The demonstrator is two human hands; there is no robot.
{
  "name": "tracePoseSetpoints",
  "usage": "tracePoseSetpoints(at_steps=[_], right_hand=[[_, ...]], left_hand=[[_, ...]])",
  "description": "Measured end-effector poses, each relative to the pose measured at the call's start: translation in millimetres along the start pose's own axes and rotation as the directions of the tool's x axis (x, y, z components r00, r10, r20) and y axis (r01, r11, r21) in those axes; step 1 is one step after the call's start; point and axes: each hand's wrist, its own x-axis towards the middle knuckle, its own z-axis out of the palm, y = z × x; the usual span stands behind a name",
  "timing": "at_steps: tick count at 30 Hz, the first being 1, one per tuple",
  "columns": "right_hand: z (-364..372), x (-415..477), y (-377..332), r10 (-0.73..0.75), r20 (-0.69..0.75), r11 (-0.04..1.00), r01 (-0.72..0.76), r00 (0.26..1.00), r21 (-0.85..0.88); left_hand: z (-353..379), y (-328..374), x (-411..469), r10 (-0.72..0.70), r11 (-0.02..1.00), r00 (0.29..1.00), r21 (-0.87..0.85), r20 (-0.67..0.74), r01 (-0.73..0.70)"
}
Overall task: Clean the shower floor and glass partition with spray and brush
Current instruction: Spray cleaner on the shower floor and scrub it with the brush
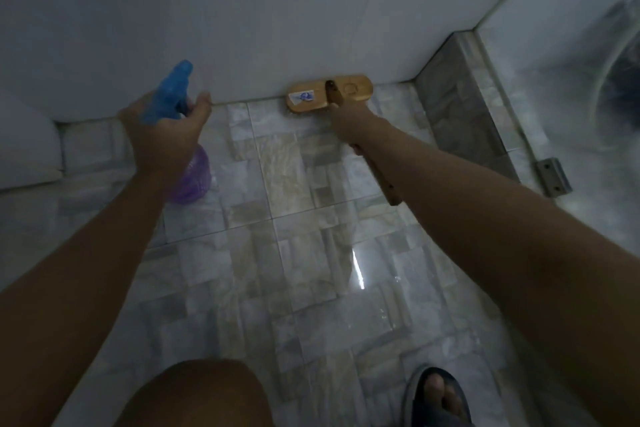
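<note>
Toilet edge [24, 146], white and rounded, shows at nine o'clock, beside the white wall [242, 10]. Next comes the left hand [162, 135], at about ten o'clock; its fingers are closed around the neck of one spray bottle [192, 173]. The bottle has a blue trigger head [171, 94] and a clear purple body; its long axis runs from the floor up toward the wall, with the nozzle pointing to twelve o'clock and the body hanging below the hand toward six. No writing can be seen on it.

One wooden brush [329, 92] lies at twelve o'clock, on the shower floor [311, 253] and touching the foot of the wall. Its head lies sideways, from nine to three o'clock, and the handle [384, 184] runs back toward five o'clock. A small white label with a blue mark sits on the left half of the head; the mark is too blurred to read. The right hand [349, 125] is wrapped tight around the handle just behind the head.

At six o'clock one bare knee [194, 392] and one foot in a dark sandal [440, 395] are seen. Glass partition [571, 62] stands at two o'clock on a grey stone curb [460, 107], with one metal bracket [553, 177] at its base
</note>
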Motion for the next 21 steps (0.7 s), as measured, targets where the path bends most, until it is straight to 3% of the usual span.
tracePoseSetpoints(at_steps=[2, 6, 11, 13, 15, 18, 21], right_hand=[[-17.0, 1.8, 19.3, 0.056, -0.029, 0.998, -0.057, 0.998, -0.036], [-45.1, 15.8, 36.8, 0.165, -0.129, 0.928, -0.198, 0.978, -0.316], [-13.6, 6.2, -4.1, -0.034, 0.029, 0.923, 0.042, 0.999, -0.382], [-15.4, 12.4, 1.8, 0.014, 0.060, 0.911, 0.012, 0.998, -0.411], [-36.0, 15.7, 17.3, 0.088, -0.013, 0.927, -0.086, 0.996, -0.364], [-53.3, 30.9, 38.6, 0.181, -0.048, 0.882, -0.184, 0.982, -0.435], [-39.6, 23.2, 16.3, 0.074, -0.055, 0.889, -0.091, 0.996, -0.448]], left_hand=[[1.7, -1.5, 2.2, 0.011, 1.000, 1.000, 0.007, -0.011, -0.011], [7.6, 3.5, 4.6, 0.021, 1.000, 0.999, -0.013, 0.042, -0.020], [7.7, 5.4, 8.3, -0.052, 0.999, 0.997, 0.009, 0.055, 0.051], [5.4, 5.0, 8.2, -0.046, 0.999, 0.998, -0.015, 0.054, 0.046], [4.6, 6.4, 9.2, -0.045, 0.998, 0.997, -0.033, 0.057, 0.047], [6.1, 7.1, 9.8, -0.057, 0.998, 0.996, -0.035, 0.066, 0.060], [10.3, 8.5, 8.8, -0.032, 0.999, 0.995, -0.011, 0.095, 0.033]])
